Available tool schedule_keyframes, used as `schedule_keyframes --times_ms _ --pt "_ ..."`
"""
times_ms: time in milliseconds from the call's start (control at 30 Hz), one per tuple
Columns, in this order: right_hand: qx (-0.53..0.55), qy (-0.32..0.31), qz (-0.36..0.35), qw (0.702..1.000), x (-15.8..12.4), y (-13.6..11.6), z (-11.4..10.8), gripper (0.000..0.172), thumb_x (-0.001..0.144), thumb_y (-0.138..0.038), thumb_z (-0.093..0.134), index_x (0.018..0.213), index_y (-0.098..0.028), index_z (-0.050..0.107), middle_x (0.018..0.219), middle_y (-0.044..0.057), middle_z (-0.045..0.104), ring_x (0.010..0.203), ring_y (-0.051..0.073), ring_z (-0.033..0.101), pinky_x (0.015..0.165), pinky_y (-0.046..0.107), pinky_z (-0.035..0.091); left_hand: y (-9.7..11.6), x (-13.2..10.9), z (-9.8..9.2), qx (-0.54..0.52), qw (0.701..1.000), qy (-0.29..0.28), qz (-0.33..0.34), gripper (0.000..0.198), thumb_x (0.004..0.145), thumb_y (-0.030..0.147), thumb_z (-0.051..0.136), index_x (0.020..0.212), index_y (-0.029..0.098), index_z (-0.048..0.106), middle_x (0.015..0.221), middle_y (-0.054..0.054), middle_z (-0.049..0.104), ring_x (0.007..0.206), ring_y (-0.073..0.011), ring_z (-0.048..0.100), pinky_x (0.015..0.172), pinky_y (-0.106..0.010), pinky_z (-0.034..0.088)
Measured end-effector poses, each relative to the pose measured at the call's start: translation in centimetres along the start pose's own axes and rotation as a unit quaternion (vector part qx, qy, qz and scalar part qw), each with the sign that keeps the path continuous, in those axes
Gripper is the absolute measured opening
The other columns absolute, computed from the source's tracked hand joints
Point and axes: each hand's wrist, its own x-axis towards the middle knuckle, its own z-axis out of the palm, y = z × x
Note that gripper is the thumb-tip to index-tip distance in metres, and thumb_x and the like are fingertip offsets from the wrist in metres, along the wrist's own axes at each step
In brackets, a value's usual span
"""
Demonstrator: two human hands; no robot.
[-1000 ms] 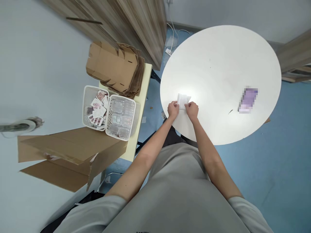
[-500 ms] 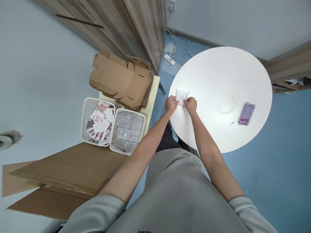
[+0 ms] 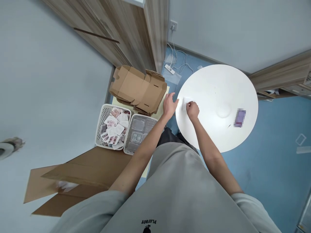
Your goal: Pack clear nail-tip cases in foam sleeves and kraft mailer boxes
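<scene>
A small white sheet or packet (image 3: 184, 101) lies near the left edge of the round white table (image 3: 213, 87); what kind it is, I cannot make out. My right hand (image 3: 193, 111) is closed at the right side of it, fingertips pinched on its edge. Just left of the table's rim hovers my left hand (image 3: 170, 106), empty, with thumb and fingers apart.
Left of me, a low yellow stand (image 3: 159, 111) bears flattened cardboard boxes (image 3: 138, 87), a basket of printed cards (image 3: 114, 126) and a basket of clear plastic boxes (image 3: 139, 129). A large open carton (image 3: 92, 165) stands nearer. A blurred purple item (image 3: 240, 117) lies on the table.
My left hand has let go of the white piece and moved left, its fingers opening. My right hand stays at the piece. The view has shifted a little.
</scene>
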Motion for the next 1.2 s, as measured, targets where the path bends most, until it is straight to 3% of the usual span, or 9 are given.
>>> schedule_keyframes --times_ms 67,133,267,500,633,733,900,1033,1200 --pt "0.028 0.011 -0.032 0.999 -1.6 -0.8 -0.7 0.031 0.116 -0.033 0.048 0.124 -0.018 0.074 0.126 0.016 0.079 0.110 0.030 0.073 0.089 0.036 0.052 -0.4 -0.4 -3.6 0.010 0.998 0.054 0.030 0.044 0.105 0.026 0.074 0.149 0.023 0.068 0.151 -0.015 0.067 0.145 -0.0302 0.063 0.125 -0.037 0.046" --pt "0.049 0.017 -0.059 0.997 -3.0 -1.5 -1.3 0.033 0.116 -0.034 0.048 0.122 -0.018 0.076 0.123 0.015 0.080 0.107 0.030 0.073 0.087 0.035 0.052 -1.2 -0.6 -6.2 0.041 0.996 0.079 0.013 0.046 0.103 0.026 0.077 0.148 0.021 0.069 0.151 -0.016 0.065 0.148 -0.0331 0.060 0.129 -0.040 0.043" --pt "0.083 0.020 -0.092 0.992 -4.9 -2.8 -2.0 0.033 0.115 -0.033 0.049 0.119 -0.019 0.078 0.120 0.013 0.082 0.102 0.028 0.074 0.084 0.034 0.051 -3.0 -0.3 -8.4 0.105 0.992 0.044 -0.055 0.050 0.098 0.029 0.084 0.144 0.016 0.072 0.148 -0.019 0.069 0.146 -0.0354 0.063 0.128 -0.042 0.044" --pt "0.140 0.015 -0.098 0.985 -7.3 -3.2 -2.7 0.032 0.116 -0.034 0.050 0.118 -0.020 0.079 0.118 0.010 0.084 0.098 0.025 0.076 0.081 0.033 0.052 -4.8 1.3 -9.5 0.056 0.993 0.002 -0.104 0.046 0.094 0.027 0.086 0.138 0.014 0.077 0.148 -0.017 0.077 0.137 -0.0260 0.072 0.120 -0.033 0.052" --pt "0.163 0.015 -0.085 0.983 -8.7 -2.1 -2.0 0.030 0.115 -0.033 0.053 0.118 -0.019 0.080 0.116 0.010 0.085 0.097 0.025 0.078 0.081 0.033 0.053 -5.4 2.0 -10.6 0.028 0.992 -0.012 -0.121 0.029 0.103 0.026 0.073 0.126 0.011 0.083 0.133 -0.015 0.085 0.120 -0.0230 0.079 0.106 -0.029 0.058" --pt "0.164 0.003 -0.078 0.983 -9.5 -1.5 -1.3 0.028 0.114 -0.031 0.054 0.115 -0.021 0.080 0.115 0.009 0.086 0.094 0.025 0.078 0.081 0.033 0.053 -5.4 1.8 -10.4 0.134 0.987 -0.019 -0.084 0.026 0.106 0.026 0.066 0.117 0.012 0.085 0.128 -0.016 0.085 0.119 -0.0270 0.079 0.105 -0.032 0.058" --pt "0.163 -0.018 -0.105 0.981 -9.8 -1.2 -1.5 0.027 0.114 -0.029 0.054 0.114 -0.023 0.080 0.116 0.008 0.086 0.097 0.026 0.079 0.081 0.033 0.054 -4.2 0.8 -8.4 0.305 0.951 -0.009 -0.047 0.030 0.106 0.022 0.060 0.124 0.013 0.082 0.149 -0.023 0.073 0.127 -0.0354 0.075 0.114 -0.042 0.052" --pt "0.181 -0.026 -0.134 0.974 -9.9 -1.1 -2.3 0.028 0.114 -0.027 0.053 0.116 -0.023 0.080 0.119 0.008 0.086 0.099 0.026 0.079 0.079 0.034 0.054 -3.0 0.4 -7.6 0.332 0.941 0.002 -0.059 0.036 0.107 0.021 0.053 0.131 0.010 0.077 0.145 -0.027 0.072 0.128 -0.0376 0.073 0.114 -0.044 0.051" --pt "0.222 -0.040 -0.168 0.960 -10.4 -0.1 -3.1 0.027 0.114 -0.028 0.053 0.114 -0.024 0.080 0.118 0.007 0.085 0.096 0.024 0.078 0.079 0.033 0.054 -1.6 -0.2 -8.6 0.331 0.938 0.041 -0.092 0.039 0.107 0.023 0.053 0.137 0.009 0.074 0.140 -0.029 0.075 0.128 -0.0408 0.073 0.109 -0.047 0.052"
